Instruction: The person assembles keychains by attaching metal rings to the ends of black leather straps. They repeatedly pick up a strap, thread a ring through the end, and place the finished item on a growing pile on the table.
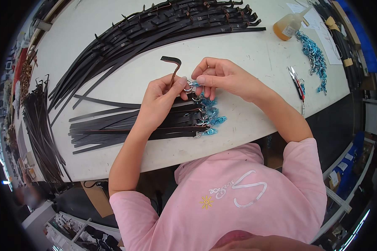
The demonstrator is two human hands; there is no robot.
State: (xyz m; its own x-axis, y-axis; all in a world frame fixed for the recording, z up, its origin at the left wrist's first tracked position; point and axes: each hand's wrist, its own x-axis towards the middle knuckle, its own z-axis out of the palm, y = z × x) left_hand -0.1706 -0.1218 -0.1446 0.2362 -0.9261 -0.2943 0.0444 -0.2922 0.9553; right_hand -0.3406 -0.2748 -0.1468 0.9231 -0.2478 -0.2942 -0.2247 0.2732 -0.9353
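Observation:
Between the thumb and fingers of my left hand is a narrow black strap, its bent end sticking up above the hand. A silvery metal ring shows at those fingertips. My right hand is closed in a pinch on a small metal clasp in blue film, right beside the ring. Whether clasp and ring are joined is too small to tell. Just below both hands lies a bundle of black straps, with blue-wrapped metal clasps at its right end.
Many black straps are piled across the back of the white table. Another bundle hangs over the left edge. On the right are a bottle of amber liquid, a heap of blue-wrapped clasps and small snips.

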